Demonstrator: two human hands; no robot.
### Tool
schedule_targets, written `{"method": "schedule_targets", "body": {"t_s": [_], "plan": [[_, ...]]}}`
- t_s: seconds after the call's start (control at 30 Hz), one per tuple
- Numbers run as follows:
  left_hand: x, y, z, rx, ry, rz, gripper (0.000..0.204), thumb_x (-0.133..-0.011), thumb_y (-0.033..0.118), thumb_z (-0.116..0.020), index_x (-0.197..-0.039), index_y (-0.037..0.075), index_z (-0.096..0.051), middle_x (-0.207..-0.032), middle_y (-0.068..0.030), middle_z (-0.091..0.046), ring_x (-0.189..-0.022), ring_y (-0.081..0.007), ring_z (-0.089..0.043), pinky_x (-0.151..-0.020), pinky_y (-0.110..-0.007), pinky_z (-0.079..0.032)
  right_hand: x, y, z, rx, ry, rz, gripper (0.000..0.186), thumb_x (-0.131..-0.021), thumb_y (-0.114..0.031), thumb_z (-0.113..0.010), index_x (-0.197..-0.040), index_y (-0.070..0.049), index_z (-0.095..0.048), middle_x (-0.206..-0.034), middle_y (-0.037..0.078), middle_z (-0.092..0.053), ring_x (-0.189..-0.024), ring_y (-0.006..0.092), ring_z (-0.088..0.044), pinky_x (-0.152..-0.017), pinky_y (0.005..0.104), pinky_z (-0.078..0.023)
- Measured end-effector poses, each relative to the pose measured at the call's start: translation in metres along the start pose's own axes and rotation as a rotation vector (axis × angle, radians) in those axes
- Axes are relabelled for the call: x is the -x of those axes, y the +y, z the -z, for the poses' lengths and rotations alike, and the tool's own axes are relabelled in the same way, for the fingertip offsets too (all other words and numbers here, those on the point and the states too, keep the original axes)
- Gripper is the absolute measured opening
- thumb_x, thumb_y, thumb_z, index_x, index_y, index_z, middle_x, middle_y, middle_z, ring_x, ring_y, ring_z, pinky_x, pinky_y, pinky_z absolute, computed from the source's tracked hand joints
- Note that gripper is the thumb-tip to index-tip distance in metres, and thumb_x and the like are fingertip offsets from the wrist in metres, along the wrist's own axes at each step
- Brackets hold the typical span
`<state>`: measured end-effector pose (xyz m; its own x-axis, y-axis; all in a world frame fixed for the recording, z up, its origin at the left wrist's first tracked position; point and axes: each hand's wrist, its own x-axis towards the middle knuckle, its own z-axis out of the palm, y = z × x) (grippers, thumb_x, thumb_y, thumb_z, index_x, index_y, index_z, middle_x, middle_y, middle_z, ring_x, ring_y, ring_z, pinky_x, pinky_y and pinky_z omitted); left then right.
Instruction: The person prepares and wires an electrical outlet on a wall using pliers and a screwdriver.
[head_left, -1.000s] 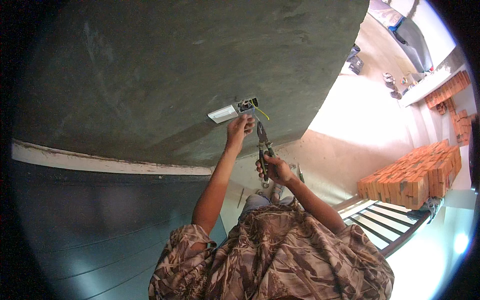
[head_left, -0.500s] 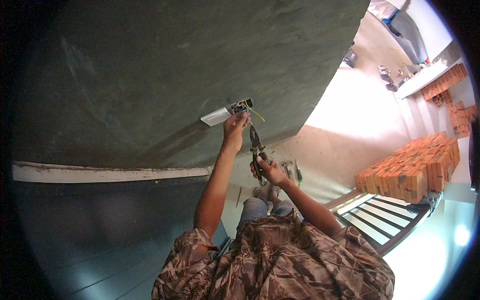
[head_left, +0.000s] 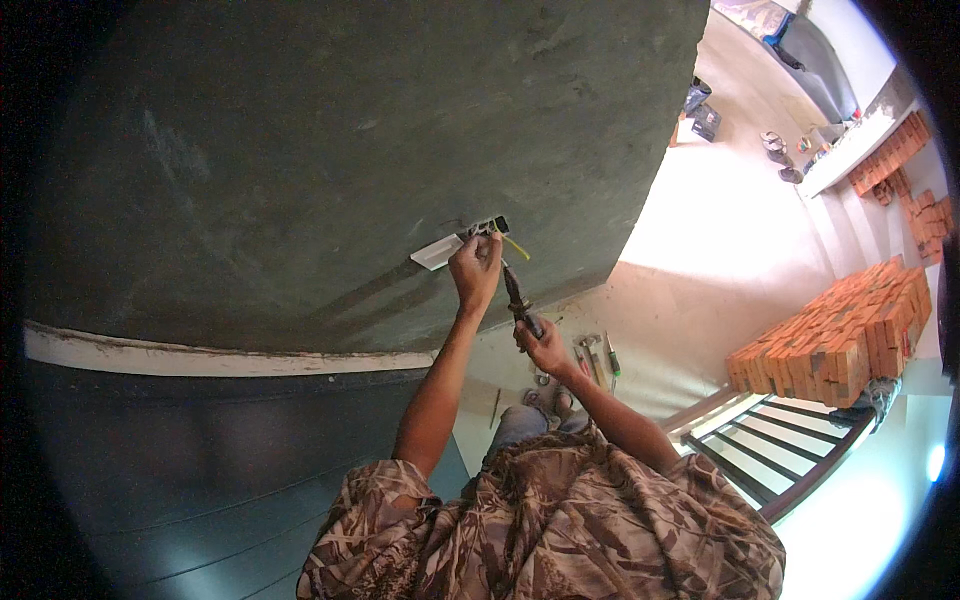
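Note:
My left hand has its fingers pinched on thin wires at the open box in the dark plastered wall. A yellow wire bends out past those fingers. A white switch plate sits left of the box, tilted. My right hand is closed around the handles of dark pliers, whose tips point at the wires just below my left fingertips. Whether the jaws grip a wire is too small to tell.
Tools, including a hammer, lie on the floor by my feet. A brick stack stands at right above a barred railing. More bricks, pale steps, a bucket and small items are at upper right.
My left fingers have moved up closer onto the box's wires. The pliers' handles look closer together than a second ago, and the whole view has shifted slightly.

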<state>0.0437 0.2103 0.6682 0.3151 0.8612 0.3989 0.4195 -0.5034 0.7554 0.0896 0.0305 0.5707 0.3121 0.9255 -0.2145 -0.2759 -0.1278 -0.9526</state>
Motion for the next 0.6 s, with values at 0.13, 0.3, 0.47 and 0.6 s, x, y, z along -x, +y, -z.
{"method": "schedule_targets", "body": {"t_s": [0.13,0.3,0.47,0.6], "plan": [[0.008,-0.01,-0.007,0.082,0.048,0.054,0.038,-0.094,0.028,-0.068,-0.071,0.0,-0.06,-0.056,-0.0073,-0.057,-0.053,-0.0151,-0.055,-0.052,-0.036,-0.043,0.041,-0.051,-0.021,0.059,0.094,-0.104,0.035,-0.1,-0.035,-0.061,-0.102,-0.001,-0.061,-0.074,0.002,-0.06,-0.067,0.0102,-0.057,-0.062,0.0306,-0.048],[0.005,-0.001,-0.007,0.337,-0.063,0.301,0.031,-0.095,0.026,-0.068,-0.076,0.002,-0.064,-0.064,-0.0031,-0.063,-0.051,-0.0109,-0.057,-0.047,-0.027,-0.044,0.047,-0.09,0.016,0.334,0.04,-0.039,0.035,-0.098,-0.031,-0.062,-0.109,0.002,-0.061,-0.081,0.016,-0.067,-0.074,0.031,-0.064,-0.069,0.0408,-0.05],[0.001,0.012,-0.003,0.426,-0.123,0.433,0.031,-0.095,0.026,-0.07,-0.077,0.001,-0.065,-0.065,-0.0033,-0.063,-0.056,-0.0093,-0.059,-0.052,-0.025,-0.047,0.026,-0.034,0.024,0.542,0.185,0.181,0.03,-0.096,-0.024,-0.06,-0.11,0.002,-0.06,-0.092,0.029,-0.066,-0.09,0.0491,-0.063,-0.078,0.0513,-0.048],[0.006,0.002,0.004,0.531,-0.168,0.443,0.027,-0.095,0.026,-0.07,-0.087,0.0,-0.067,-0.073,-0.0027,-0.066,-0.064,-0.0093,-0.061,-0.057,-0.025,-0.049,0.019,-0.032,0.014,0.475,0.142,0.192,0.026,-0.097,-0.023,-0.059,-0.106,0.002,-0.058,-0.084,0.026,-0.06,-0.084,0.0446,-0.059,-0.076,0.0482,-0.047]]}}
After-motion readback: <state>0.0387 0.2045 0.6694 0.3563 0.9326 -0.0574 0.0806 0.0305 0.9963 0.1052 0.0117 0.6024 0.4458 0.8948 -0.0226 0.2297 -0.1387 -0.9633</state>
